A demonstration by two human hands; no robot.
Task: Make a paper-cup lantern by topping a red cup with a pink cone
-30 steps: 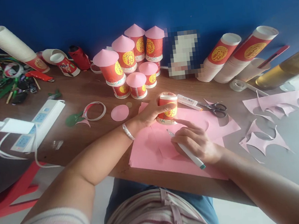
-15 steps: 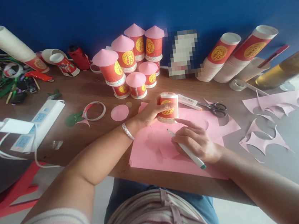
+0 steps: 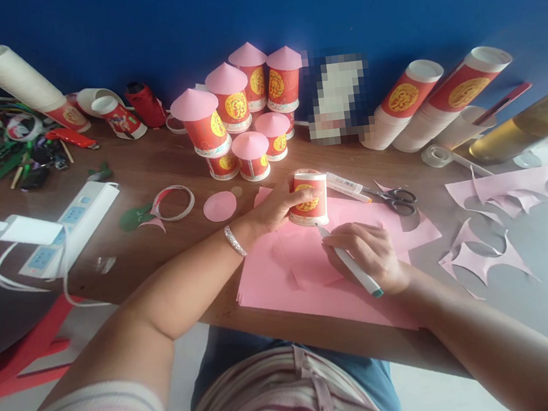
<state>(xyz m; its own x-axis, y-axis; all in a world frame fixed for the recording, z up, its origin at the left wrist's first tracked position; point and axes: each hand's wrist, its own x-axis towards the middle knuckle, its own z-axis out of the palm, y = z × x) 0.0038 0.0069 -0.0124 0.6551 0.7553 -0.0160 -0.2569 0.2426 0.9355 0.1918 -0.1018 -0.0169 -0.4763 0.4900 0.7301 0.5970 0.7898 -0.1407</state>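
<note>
My left hand (image 3: 277, 206) is wrapped round a red paper cup (image 3: 312, 191) with a yellow emblem, holding it over pink paper sheets (image 3: 272, 278). In my right hand (image 3: 365, 251) is a white marker (image 3: 358, 272) with a green end. Its tip is at the white rim along the cup's lower edge; whether it touches cannot be made out. Behind my hands stand several red cups with pink paper cones on top (image 3: 234, 94), some stacked on others. A pink paper disc (image 3: 220, 206) lies left of the sheets.
Scissors (image 3: 397, 199) and a white marker with an orange end (image 3: 348, 188) lie right of the cup. Paper scraps (image 3: 490, 257) are farther right. Cup stacks (image 3: 405, 101) lean on the blue wall. A tape roll (image 3: 173, 204) and power strip (image 3: 71, 228) lie left.
My right hand has moved slightly, bringing the marker's tip up and right to the cup's lower rim. My left hand and the cup have stayed nearly still.
</note>
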